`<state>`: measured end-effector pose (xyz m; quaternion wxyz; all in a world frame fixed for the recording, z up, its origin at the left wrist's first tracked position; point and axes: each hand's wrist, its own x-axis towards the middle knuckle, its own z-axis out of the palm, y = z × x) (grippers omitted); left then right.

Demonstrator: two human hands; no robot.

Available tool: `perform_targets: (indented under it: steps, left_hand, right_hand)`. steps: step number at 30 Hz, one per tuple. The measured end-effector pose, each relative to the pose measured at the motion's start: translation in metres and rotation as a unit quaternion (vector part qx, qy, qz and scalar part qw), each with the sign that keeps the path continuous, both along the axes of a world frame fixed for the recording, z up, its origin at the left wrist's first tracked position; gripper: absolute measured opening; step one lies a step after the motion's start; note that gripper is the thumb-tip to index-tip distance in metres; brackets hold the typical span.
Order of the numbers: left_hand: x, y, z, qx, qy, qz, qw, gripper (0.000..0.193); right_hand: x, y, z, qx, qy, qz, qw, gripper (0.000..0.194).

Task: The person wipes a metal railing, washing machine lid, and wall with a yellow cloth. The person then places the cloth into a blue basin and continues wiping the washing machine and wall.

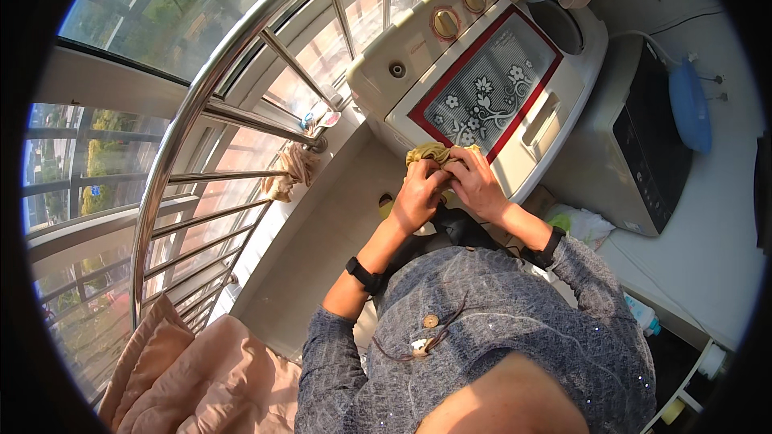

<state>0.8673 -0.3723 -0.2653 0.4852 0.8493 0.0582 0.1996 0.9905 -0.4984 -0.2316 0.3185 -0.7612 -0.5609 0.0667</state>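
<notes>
A bunched yellow cloth [427,153] is held between my two hands, in front of my body. My left hand [420,191] grips it from the left, fingers curled into the folds. On its right side, my right hand [477,181] pinches it, thumb and fingertips close to those of the left. Just beyond the hands stands a cream twin-tub washing machine [398,93]. Its red-framed lid [482,96] with white flower patterns is down, and the cloth appears at the lid's near corner; contact cannot be told. Part of the cloth is hidden behind my fingers.
A curved steel railing [199,96] runs along the windows at left, with a crumpled rag [292,169] on it. A pink quilt [205,380] lies at lower left. Right of the washer are a grey appliance [603,132], a blue basin [690,108] and a plastic bag [582,226].
</notes>
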Motion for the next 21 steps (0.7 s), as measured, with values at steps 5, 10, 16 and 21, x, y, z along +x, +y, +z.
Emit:
perform_targets:
  steps: [5, 10, 16, 21]
  left_hand:
    - [0.015, 0.040, -0.006, 0.003, -0.036, 0.152, 0.988, 0.037]
    - [0.029, 0.106, 0.009, 0.081, -0.056, 0.267, 0.959, 0.031]
    - [0.053, 0.153, 0.037, 0.168, -0.093, 0.298, 0.935, 0.032]
    - [0.044, 0.109, 0.044, 0.111, -0.013, 0.242, 0.964, 0.031]
  right_hand:
    - [0.013, 0.068, -0.021, 0.037, 0.010, 0.004, 0.999, 0.033]
    - [0.024, 0.165, -0.016, 0.126, 0.002, -0.008, 0.992, 0.025]
    - [0.037, 0.215, 0.002, 0.208, 0.017, -0.044, 0.977, 0.023]
    - [0.035, 0.165, -0.004, 0.056, 0.169, -0.045, 0.983, 0.023]
